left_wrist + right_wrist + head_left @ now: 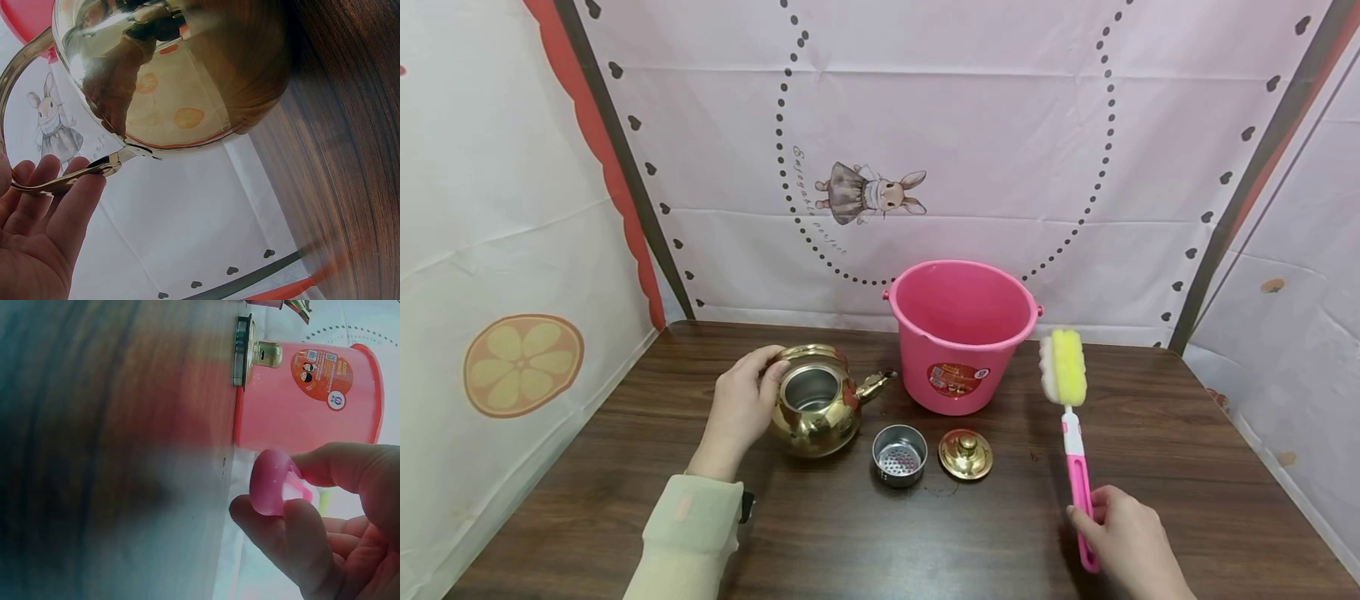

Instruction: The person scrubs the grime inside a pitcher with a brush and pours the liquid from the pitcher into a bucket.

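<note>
My left hand [747, 406] grips the handle [59, 183] of a shiny gold teapot [820, 429]. The pot is lidless, its steel inside showing and its spout pointing right. In the left wrist view the fingers curl round the handle, beside the mirror-like body. Over at the right, my right hand [1122, 525] pinches the pink handle of a bottle brush [1081, 483] between thumb and fingers. Its yellow and white sponge head points away from me; the right wrist view shows the pink handle end [270, 482].
A pink bucket [955, 375] stands behind the pot's spout. In front of it sit a perforated steel strainer cup [900, 458] and the gold knobbed lid [966, 455]. The dark wooden table [1000, 542] meets printed cloth walls [985, 167] at the back and sides.
</note>
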`<control>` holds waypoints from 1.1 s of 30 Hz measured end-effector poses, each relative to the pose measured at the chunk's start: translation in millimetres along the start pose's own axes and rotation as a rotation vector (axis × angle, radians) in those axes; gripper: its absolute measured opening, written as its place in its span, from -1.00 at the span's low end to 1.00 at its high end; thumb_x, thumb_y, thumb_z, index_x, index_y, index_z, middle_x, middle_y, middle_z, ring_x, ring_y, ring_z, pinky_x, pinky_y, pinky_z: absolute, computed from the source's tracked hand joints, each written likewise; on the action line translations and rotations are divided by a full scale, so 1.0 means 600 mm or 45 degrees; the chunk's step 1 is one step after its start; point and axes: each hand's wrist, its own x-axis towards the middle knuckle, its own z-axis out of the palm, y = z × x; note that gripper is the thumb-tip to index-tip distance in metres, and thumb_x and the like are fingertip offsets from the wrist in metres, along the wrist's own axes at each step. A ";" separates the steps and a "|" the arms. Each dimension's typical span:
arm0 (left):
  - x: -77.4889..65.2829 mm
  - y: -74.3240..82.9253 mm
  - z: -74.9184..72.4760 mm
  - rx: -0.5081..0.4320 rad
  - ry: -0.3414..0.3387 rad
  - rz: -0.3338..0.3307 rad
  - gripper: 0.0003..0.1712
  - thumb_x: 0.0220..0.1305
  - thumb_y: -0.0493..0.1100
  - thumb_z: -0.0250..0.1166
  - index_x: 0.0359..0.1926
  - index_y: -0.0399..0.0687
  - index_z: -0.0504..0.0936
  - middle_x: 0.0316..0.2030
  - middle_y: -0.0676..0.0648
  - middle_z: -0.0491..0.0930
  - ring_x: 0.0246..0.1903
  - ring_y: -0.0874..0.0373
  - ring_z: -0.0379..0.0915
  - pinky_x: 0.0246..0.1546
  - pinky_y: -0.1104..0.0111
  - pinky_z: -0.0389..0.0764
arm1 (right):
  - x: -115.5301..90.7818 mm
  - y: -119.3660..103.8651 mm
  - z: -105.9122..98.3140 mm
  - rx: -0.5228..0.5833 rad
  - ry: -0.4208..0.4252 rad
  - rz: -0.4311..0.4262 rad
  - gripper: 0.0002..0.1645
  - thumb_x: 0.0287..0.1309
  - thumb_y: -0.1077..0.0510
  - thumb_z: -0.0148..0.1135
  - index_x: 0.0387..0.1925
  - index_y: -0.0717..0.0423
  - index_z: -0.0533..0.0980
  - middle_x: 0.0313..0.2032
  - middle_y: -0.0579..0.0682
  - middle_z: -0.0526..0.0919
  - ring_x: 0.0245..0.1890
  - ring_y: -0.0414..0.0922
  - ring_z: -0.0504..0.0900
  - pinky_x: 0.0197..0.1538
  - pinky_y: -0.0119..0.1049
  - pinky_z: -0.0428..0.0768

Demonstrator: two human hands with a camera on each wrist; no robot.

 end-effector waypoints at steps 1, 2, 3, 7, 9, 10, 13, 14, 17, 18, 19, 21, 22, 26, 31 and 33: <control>0.000 0.000 0.000 0.000 -0.001 -0.002 -0.72 0.36 -0.17 0.14 -0.03 -0.26 0.57 -0.12 -0.29 0.61 -0.22 -0.15 0.59 -0.22 0.01 0.61 | 0.000 0.000 0.001 0.002 -0.009 0.002 -0.62 0.09 0.06 0.28 -0.25 0.35 0.55 -0.62 -0.12 0.61 -0.64 -0.25 0.48 -0.54 -0.40 0.41; 0.000 0.000 0.000 0.000 -0.001 -0.003 -0.72 0.36 -0.17 0.15 -0.03 -0.27 0.57 -0.12 -0.29 0.61 -0.21 -0.15 0.59 -0.22 0.01 0.61 | 0.000 0.001 0.001 0.002 -0.018 0.002 -0.63 0.08 0.06 0.28 -0.26 0.35 0.55 -0.66 -0.12 0.58 -0.65 -0.25 0.47 -0.55 -0.39 0.40; 0.000 0.001 0.000 0.000 -0.002 -0.004 -0.72 0.36 -0.17 0.15 -0.03 -0.27 0.57 -0.12 -0.29 0.61 -0.21 -0.15 0.59 -0.22 0.00 0.61 | 0.000 0.001 0.002 0.002 -0.025 0.003 -0.64 0.08 0.07 0.28 -0.28 0.34 0.55 -0.69 -0.13 0.55 -0.67 -0.24 0.46 -0.57 -0.39 0.39; 0.001 0.002 -0.001 0.000 0.000 -0.003 -0.72 0.35 -0.17 0.15 -0.04 -0.28 0.57 -0.12 -0.29 0.61 -0.18 -0.16 0.59 -0.19 0.00 0.61 | -0.001 0.001 0.005 0.025 -0.065 0.035 -0.72 0.05 0.10 0.27 -0.37 0.30 0.55 -0.78 -0.12 0.48 -0.75 -0.22 0.43 -0.64 -0.40 0.37; 0.001 0.002 -0.001 0.001 0.003 -0.004 -0.72 0.35 -0.17 0.15 -0.04 -0.28 0.57 -0.12 -0.29 0.61 -0.16 -0.17 0.59 -0.17 -0.01 0.61 | -0.001 0.001 0.006 0.036 -0.083 0.056 -0.76 0.03 0.12 0.27 -0.42 0.28 0.54 -0.79 -0.10 0.46 -0.78 -0.22 0.43 -0.67 -0.40 0.38; 0.002 0.002 -0.001 0.002 0.004 -0.006 -0.72 0.35 -0.17 0.16 -0.04 -0.28 0.57 -0.12 -0.29 0.61 -0.15 -0.17 0.59 -0.16 -0.01 0.61 | -0.002 0.001 0.007 0.042 -0.093 0.067 -0.78 0.03 0.13 0.27 -0.44 0.27 0.53 -0.80 -0.09 0.45 -0.80 -0.22 0.43 -0.69 -0.40 0.39; 0.002 0.002 -0.001 0.001 0.006 -0.010 -0.72 0.35 -0.17 0.16 -0.04 -0.27 0.57 -0.11 -0.29 0.61 -0.14 -0.17 0.59 -0.15 -0.01 0.61 | -0.002 0.002 0.009 0.051 -0.120 0.080 -0.80 0.01 0.16 0.27 -0.48 0.26 0.52 -0.80 -0.08 0.45 -0.81 -0.22 0.43 -0.71 -0.39 0.41; 0.002 0.002 -0.001 0.000 0.006 -0.010 -0.72 0.35 -0.17 0.16 -0.04 -0.27 0.57 -0.11 -0.29 0.61 -0.14 -0.17 0.59 -0.15 -0.01 0.61 | -0.002 0.003 0.009 0.050 -0.126 0.081 -0.80 0.01 0.16 0.27 -0.49 0.25 0.52 -0.80 -0.07 0.44 -0.81 -0.22 0.42 -0.71 -0.39 0.41; 0.002 0.002 -0.001 -0.002 0.005 -0.007 -0.72 0.35 -0.17 0.16 -0.04 -0.28 0.57 -0.11 -0.29 0.61 -0.15 -0.17 0.59 -0.16 -0.01 0.61 | -0.002 0.003 0.010 0.044 -0.143 0.093 -0.80 0.01 0.16 0.28 -0.51 0.25 0.51 -0.79 -0.07 0.43 -0.81 -0.22 0.42 -0.71 -0.39 0.43; 0.002 0.002 -0.001 -0.002 0.006 -0.004 -0.72 0.35 -0.17 0.16 -0.04 -0.28 0.57 -0.11 -0.30 0.61 -0.15 -0.17 0.59 -0.16 -0.01 0.61 | -0.002 0.003 0.010 0.036 -0.141 0.089 -0.80 0.00 0.16 0.29 -0.52 0.24 0.51 -0.79 -0.07 0.43 -0.81 -0.23 0.42 -0.71 -0.39 0.43; 0.002 0.002 -0.001 -0.004 0.005 -0.003 -0.72 0.34 -0.17 0.16 -0.04 -0.28 0.57 -0.11 -0.30 0.61 -0.15 -0.17 0.59 -0.17 -0.01 0.61 | -0.002 0.003 0.010 0.028 -0.138 0.085 -0.79 0.00 0.15 0.29 -0.53 0.23 0.51 -0.78 -0.07 0.43 -0.81 -0.23 0.42 -0.71 -0.39 0.43; 0.002 0.002 -0.001 -0.009 0.005 0.000 -0.71 0.34 -0.17 0.16 -0.04 -0.28 0.57 -0.12 -0.30 0.61 -0.16 -0.17 0.59 -0.18 -0.01 0.61 | -0.002 0.003 0.010 0.011 -0.132 0.075 -0.79 0.00 0.15 0.31 -0.55 0.22 0.50 -0.78 -0.08 0.42 -0.81 -0.23 0.42 -0.72 -0.39 0.43; 0.002 0.002 -0.001 -0.010 0.003 0.001 -0.71 0.35 -0.17 0.16 -0.03 -0.28 0.57 -0.12 -0.30 0.61 -0.16 -0.16 0.59 -0.18 -0.01 0.61 | -0.003 0.004 0.010 0.003 -0.131 0.070 -0.78 -0.01 0.15 0.31 -0.56 0.21 0.50 -0.78 -0.08 0.42 -0.81 -0.23 0.42 -0.72 -0.39 0.43; 0.002 0.001 -0.002 -0.010 -0.005 -0.006 -0.71 0.35 -0.17 0.15 -0.03 -0.28 0.57 -0.10 -0.30 0.60 -0.16 -0.16 0.59 -0.17 -0.01 0.61 | -0.003 0.004 0.010 -0.026 -0.140 0.059 -0.78 -0.02 0.16 0.31 -0.61 0.17 0.48 -0.77 -0.09 0.41 -0.81 -0.24 0.41 -0.71 -0.39 0.42; 0.002 0.001 -0.002 -0.009 -0.020 -0.017 -0.70 0.36 -0.15 0.14 -0.01 -0.27 0.56 -0.09 -0.30 0.60 -0.14 -0.17 0.58 -0.15 -0.01 0.60 | -0.002 0.006 0.010 -0.048 -0.176 0.072 -0.78 -0.05 0.17 0.28 -0.67 0.12 0.46 -0.80 -0.08 0.41 -0.82 -0.24 0.42 -0.71 -0.41 0.41; 0.001 0.001 -0.002 -0.010 -0.026 -0.023 -0.70 0.37 -0.15 0.13 -0.01 -0.27 0.56 -0.09 -0.30 0.60 -0.13 -0.17 0.58 -0.15 -0.01 0.60 | -0.001 0.006 0.010 -0.052 -0.200 0.082 -0.78 -0.05 0.17 0.27 -0.67 0.12 0.45 -0.80 -0.07 0.42 -0.83 -0.24 0.42 -0.72 -0.41 0.42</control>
